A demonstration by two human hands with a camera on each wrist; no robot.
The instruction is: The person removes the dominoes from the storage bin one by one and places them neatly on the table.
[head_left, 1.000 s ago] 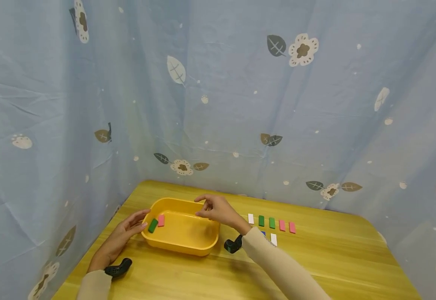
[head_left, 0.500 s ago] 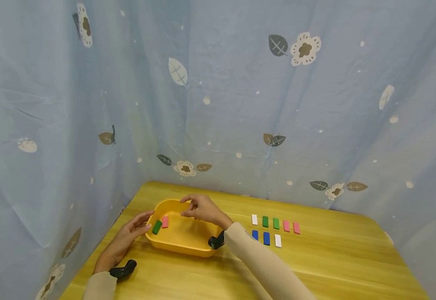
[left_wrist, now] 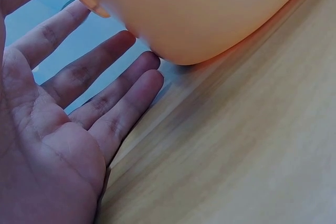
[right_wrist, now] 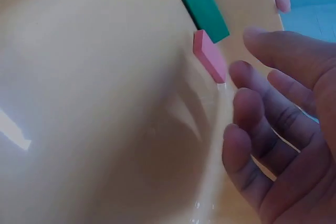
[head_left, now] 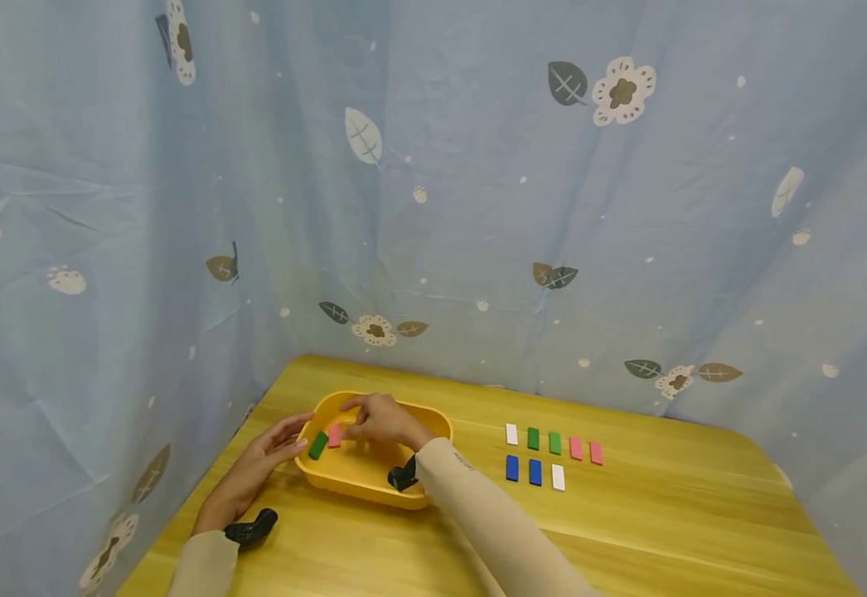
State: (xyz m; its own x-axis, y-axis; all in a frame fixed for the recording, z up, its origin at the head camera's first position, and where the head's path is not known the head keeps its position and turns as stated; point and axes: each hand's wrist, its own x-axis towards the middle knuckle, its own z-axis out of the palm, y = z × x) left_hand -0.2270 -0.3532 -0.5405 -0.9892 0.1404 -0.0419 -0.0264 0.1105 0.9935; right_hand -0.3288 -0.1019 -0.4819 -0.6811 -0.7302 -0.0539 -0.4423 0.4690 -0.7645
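A yellow plastic basin (head_left: 355,487) stands on the table's left part. Inside its left end lie a dark green block (head_left: 318,445) and a pink block (head_left: 335,435), close together in the right wrist view. My left hand (head_left: 254,464) touches the basin's left end from outside; its fingers (left_wrist: 86,77) are extended along the wall in the left wrist view. My right hand (head_left: 385,419) hangs over the basin, thumb and fingers apart, holding nothing. In the right wrist view its fingertips (right_wrist: 242,74) are near the pink block (right_wrist: 210,57) without gripping it.
Right of the basin, small flat blocks lie in two rows on the wooden table (head_left: 665,497): white, green and pink behind, blue blocks (head_left: 535,473) and a white block (head_left: 558,478) in front. A patterned blue curtain (head_left: 478,207) borders the table's back and left.
My right hand has moved left across the basin, from its right end to near the pink block. The left hand has stayed at the basin's left end. The front row of blocks is now uncovered.
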